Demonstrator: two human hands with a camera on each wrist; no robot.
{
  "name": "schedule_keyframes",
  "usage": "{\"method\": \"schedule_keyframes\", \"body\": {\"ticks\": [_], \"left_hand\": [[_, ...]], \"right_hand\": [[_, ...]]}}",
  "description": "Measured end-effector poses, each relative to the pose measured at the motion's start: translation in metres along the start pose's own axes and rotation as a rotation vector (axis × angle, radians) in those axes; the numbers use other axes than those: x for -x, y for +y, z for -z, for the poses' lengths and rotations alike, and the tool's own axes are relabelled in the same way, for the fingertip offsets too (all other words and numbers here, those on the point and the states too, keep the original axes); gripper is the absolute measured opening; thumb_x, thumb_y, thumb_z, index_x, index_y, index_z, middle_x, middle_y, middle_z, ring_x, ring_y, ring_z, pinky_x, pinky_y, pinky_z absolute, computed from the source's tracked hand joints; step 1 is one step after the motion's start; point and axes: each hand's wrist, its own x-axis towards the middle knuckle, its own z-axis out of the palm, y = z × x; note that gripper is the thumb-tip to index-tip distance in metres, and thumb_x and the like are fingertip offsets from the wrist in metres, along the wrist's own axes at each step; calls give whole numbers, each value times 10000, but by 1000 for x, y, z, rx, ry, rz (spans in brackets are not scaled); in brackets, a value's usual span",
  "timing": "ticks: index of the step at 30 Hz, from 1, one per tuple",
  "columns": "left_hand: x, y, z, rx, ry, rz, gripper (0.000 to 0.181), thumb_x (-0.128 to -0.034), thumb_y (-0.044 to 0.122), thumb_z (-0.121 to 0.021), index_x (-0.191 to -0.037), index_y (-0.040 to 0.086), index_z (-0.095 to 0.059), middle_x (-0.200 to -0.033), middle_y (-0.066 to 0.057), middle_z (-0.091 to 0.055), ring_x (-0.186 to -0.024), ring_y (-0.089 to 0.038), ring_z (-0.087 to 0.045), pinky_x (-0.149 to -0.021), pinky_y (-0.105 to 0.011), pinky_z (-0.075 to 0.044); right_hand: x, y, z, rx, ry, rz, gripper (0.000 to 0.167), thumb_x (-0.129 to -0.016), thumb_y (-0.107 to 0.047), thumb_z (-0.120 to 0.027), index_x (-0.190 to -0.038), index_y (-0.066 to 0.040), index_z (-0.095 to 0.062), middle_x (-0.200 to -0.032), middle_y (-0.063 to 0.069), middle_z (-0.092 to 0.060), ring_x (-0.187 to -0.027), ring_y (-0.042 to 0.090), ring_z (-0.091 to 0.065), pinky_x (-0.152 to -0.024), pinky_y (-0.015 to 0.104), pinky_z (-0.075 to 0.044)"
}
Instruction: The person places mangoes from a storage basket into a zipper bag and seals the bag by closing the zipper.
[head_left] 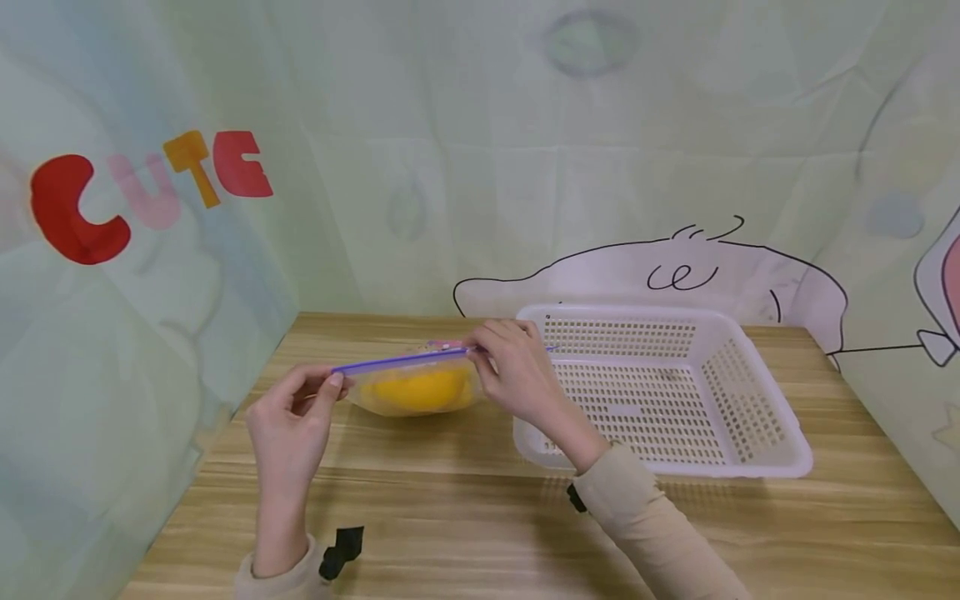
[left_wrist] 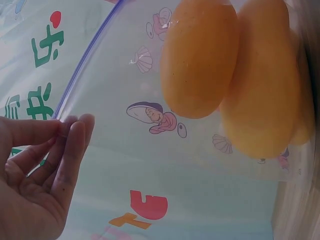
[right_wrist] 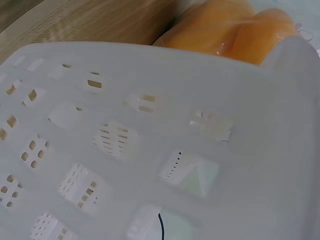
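Observation:
A clear zip bag (head_left: 366, 403) with a purple-blue zip strip (head_left: 405, 362) hangs between the two hands. Several smooth yellow-orange fruits (left_wrist: 200, 60), which look like mangoes, lie inside it. Thumb and fingers of the left hand (head_left: 291, 429) pinch the strip's left end. The right hand (head_left: 517, 371) pinches the strip farther right, close to the basket's left rim; a bit of strip shows beyond it. Small printed cartoon figures (left_wrist: 160, 117) mark the bag in the left wrist view. In the right wrist view the basket wall hides the right hand.
A white perforated plastic basket (head_left: 780, 454) stands on the wooden table (head_left: 450, 517), right of the bag. Printed cloth walls (head_left: 360, 192) enclose the table at the back and sides. A small black piece (head_left: 342, 552) sits by the left sleeve.

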Motion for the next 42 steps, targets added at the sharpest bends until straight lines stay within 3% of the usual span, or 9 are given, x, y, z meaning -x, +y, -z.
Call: {"method": "schedule_keyframes", "body": {"ticks": [25, 33, 42], "left_hand": [[-1, 0, 0, -21, 9, -13, 65, -872, 6, -655, -886, -6, -717, -763, 166, -679, -675, 28, -647, -652, -81, -537], [0, 0, 1, -7, 6, -6, 64, -873, 5, -654, -880, -8, -716, -747, 252, -641, -676, 33, -642, -643, -87, -539], [0, 0, 1, -2, 6, -12, 63, -871, 2, -654, -876, -12, -715, -749, 250, -645, -674, 37, -644, -648, -84, -538]], "right_hand": [[5, 9, 4, 10, -12, -27, 73, -915, -142, -622, -949, -164, -683, -930, -53, -696, -894, 140, -625, -918, 383, -444], [6, 9, 5, 3, -13, -28, 73, -913, -138, -622, -945, -163, -682, -930, -54, -697, -891, 137, -621, -916, 380, -435], [7, 9, 7, 9, -18, -35, 70, -914, -134, -626, -945, -161, -683, -927, -54, -695, -881, 142, -618, -928, 386, -436]]}}
